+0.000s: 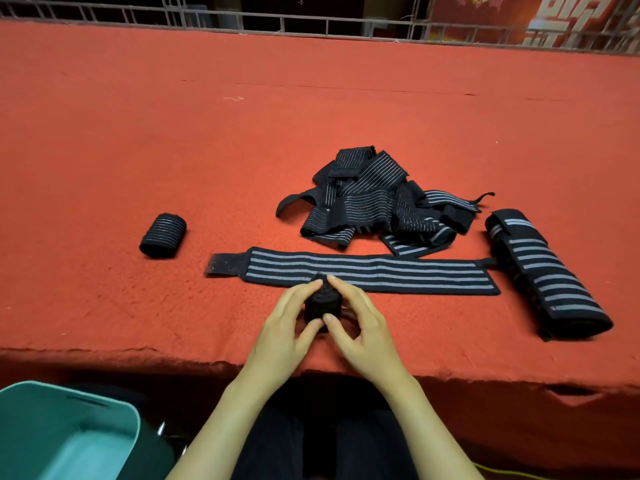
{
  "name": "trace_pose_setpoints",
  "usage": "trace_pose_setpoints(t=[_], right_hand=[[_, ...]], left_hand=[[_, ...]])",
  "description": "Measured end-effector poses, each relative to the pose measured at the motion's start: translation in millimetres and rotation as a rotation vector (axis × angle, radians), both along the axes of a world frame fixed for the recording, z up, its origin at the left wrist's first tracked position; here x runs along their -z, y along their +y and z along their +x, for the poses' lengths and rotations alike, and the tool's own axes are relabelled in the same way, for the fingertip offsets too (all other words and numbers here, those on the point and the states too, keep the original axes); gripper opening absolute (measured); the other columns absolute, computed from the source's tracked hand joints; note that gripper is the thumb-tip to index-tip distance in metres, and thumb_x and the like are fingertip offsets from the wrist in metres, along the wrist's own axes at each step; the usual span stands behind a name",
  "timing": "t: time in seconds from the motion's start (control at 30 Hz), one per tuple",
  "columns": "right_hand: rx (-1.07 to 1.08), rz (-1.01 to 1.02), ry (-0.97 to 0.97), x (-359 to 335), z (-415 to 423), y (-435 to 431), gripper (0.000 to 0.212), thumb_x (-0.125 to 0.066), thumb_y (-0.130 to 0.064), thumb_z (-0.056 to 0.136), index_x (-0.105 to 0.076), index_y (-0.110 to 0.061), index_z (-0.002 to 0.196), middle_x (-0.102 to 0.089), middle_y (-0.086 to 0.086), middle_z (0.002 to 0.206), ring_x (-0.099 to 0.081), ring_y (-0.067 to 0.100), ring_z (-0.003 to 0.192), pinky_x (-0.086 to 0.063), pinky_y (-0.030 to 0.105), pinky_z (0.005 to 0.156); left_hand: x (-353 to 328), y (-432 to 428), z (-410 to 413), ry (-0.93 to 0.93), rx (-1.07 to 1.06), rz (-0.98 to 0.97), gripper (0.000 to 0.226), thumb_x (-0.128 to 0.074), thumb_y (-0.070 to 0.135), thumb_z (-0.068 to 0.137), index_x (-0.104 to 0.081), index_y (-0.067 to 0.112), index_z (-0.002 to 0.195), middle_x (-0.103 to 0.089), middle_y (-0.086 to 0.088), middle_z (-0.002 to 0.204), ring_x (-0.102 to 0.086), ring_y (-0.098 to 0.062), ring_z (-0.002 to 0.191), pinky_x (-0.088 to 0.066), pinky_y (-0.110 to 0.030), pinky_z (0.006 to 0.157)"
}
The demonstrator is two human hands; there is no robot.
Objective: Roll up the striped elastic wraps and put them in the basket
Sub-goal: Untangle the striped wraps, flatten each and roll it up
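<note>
My left hand [280, 336] and my right hand [363, 336] together grip a small rolled black wrap [320, 304] near the front edge of the red table. Just beyond it a long black wrap with grey stripes [367, 271] lies flat and unrolled. A tangled pile of striped wraps [374, 202] sits behind that. One finished roll [163, 235] lies on the left. A large, loosely folded striped wrap [543, 275] lies on the right. The teal basket [69, 431] stands below the table at the lower left.
The red felt table [173, 133] stretches far back to a metal railing [277, 22]. Its front edge [138, 351] runs just below my hands. My dark-clothed lap shows beneath.
</note>
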State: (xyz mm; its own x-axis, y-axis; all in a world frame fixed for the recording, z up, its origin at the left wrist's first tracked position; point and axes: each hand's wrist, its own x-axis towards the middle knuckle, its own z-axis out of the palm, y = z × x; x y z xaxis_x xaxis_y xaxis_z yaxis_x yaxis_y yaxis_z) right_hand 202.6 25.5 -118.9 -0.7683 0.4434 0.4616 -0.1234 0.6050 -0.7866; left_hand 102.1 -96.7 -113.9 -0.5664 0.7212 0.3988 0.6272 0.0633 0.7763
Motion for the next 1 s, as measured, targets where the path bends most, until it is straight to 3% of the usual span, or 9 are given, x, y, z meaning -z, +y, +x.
trace_pose_setpoints(t=[0.1,0.3,0.4,0.47,0.57,0.7,0.87,1.0], right_hand=[[0.017,-0.018,-0.003,-1,0,0,0.055,-0.061,-0.011,0.087,-0.046,-0.031,0.135,-0.052,-0.013,0.131,-0.052,0.006,0.121,-0.045,0.027,0.101],[0.005,-0.067,-0.060,-3,0,0,0.060,-0.061,-0.013,0.089,-0.036,-0.036,0.139,-0.048,-0.016,0.136,-0.047,-0.002,0.125,-0.038,0.013,0.101],[-0.020,-0.233,-0.075,-8,-5,-2,0.055,-0.064,-0.010,0.090,-0.039,-0.033,0.133,-0.055,-0.010,0.131,-0.056,0.002,0.116,-0.047,0.017,0.093],[-0.035,-0.356,-0.070,-16,-14,-6,0.044,-0.065,-0.008,0.089,-0.047,-0.032,0.121,-0.061,-0.010,0.121,-0.063,0.002,0.103,-0.050,0.019,0.084],[-0.087,-0.485,-0.101,-30,-41,-16,0.031,-0.066,-0.014,0.089,-0.053,-0.026,0.114,-0.065,-0.003,0.113,-0.068,0.014,0.093,-0.056,0.032,0.079],[-0.134,-0.583,-0.239,-41,-98,-41,0.022,-0.066,-0.017,0.089,-0.053,-0.016,0.106,-0.061,-0.001,0.102,-0.067,0.024,0.089,-0.059,0.043,0.075],[-0.256,-0.590,-0.384,-37,-163,-77,0.023,-0.061,-0.018,0.093,-0.049,-0.015,0.113,-0.055,0.006,0.095,-0.060,0.014,0.075,-0.056,0.023,0.063],[-0.299,-0.566,-0.463,-33,-203,-105,0.043,-0.063,-0.016,0.091,-0.043,-0.010,0.129,-0.051,0.005,0.089,-0.057,0.010,0.070,-0.057,0.031,0.073]], left_hand=[[-2,0,-4,-0.039,0.019,-0.011,0.053,-0.060,0.026,0.083,-0.041,0.047,0.128,-0.047,0.020,0.131,-0.048,0.002,0.120,-0.039,-0.015,0.100],[-4,0,-9,-0.166,0.072,0.003,0.060,-0.062,0.015,0.083,-0.042,0.053,0.126,-0.049,0.015,0.134,-0.049,-0.001,0.123,-0.043,-0.023,0.101],[-6,-3,-11,-0.286,0.067,0.021,0.066,-0.064,0.009,0.087,-0.034,0.044,0.133,-0.053,0.016,0.129,-0.052,0.003,0.118,-0.043,-0.019,0.098],[-11,-8,-13,-0.395,0.005,0.076,0.062,-0.066,0.005,0.085,-0.036,0.037,0.128,-0.057,0.013,0.121,-0.057,0.004,0.109,-0.044,-0.015,0.092],[-19,-23,-29,-0.461,-0.076,0.132,0.042,-0.067,0.005,0.084,-0.051,0.032,0.113,-0.062,0.011,0.113,-0.059,0.006,0.104,-0.046,-0.016,0.089],[-26,-54,-69,-0.465,-0.154,0.034,0.052,-0.071,0.026,0.069,-0.052,0.036,0.117,-0.057,0.008,0.119,-0.060,-0.003,0.104,-0.045,-0.017,0.089],[-32,-90,-110,-0.530,-0.392,0.023,0.051,-0.064,0.027,0.058,-0.056,0.032,0.109,-0.065,0.015,0.097,-0.062,0.006,0.074,-0.045,-0.019,0.074],[-28,-115,-140,-0.532,-0.568,-0.029,0.051,-0.062,0.032,0.058,-0.051,0.027,0.107,-0.061,0.011,0.093,-0.058,-0.003,0.079,-0.043,-0.022,0.070]])
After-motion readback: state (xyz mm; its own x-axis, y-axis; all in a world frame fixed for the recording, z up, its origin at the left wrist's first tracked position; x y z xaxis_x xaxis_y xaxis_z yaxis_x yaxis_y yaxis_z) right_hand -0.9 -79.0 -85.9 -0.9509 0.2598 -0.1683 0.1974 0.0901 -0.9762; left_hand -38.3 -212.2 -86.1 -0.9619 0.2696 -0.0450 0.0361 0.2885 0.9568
